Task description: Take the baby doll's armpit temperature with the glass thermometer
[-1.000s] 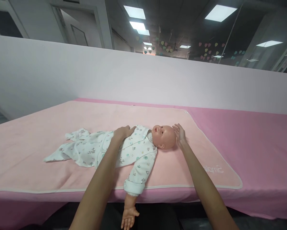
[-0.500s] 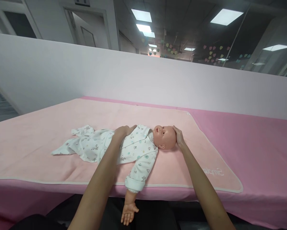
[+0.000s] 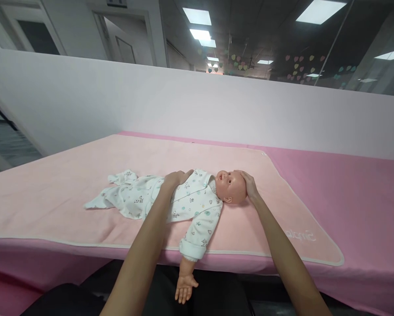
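Note:
A baby doll (image 3: 192, 197) lies on its back in the head view, dressed in a white printed jacket and trousers. Its bare head (image 3: 232, 188) points right, and one doll arm hangs over the front table edge with the palm up. My left hand (image 3: 177, 179) lies across the doll's torso, open, its fingertips partly hidden on the far side. Against the crown of the doll's head rests my right hand (image 3: 249, 184), open, with fingers stretched over the far upper side. The trouser legs (image 3: 124, 202) trail to the left, and no doll feet show.
Under the doll is a pale pink mat (image 3: 85, 158) with a light border, spread over a darker pink tablecloth (image 3: 358, 202). A low white wall (image 3: 197, 105) stands behind the table. Glass with heart stickers, a doorway and ceiling lights appear beyond it.
The view has shifted a little, so the scene sits farther right. My right fingers reach slightly more over the doll's head. My left hand stays on the torso.

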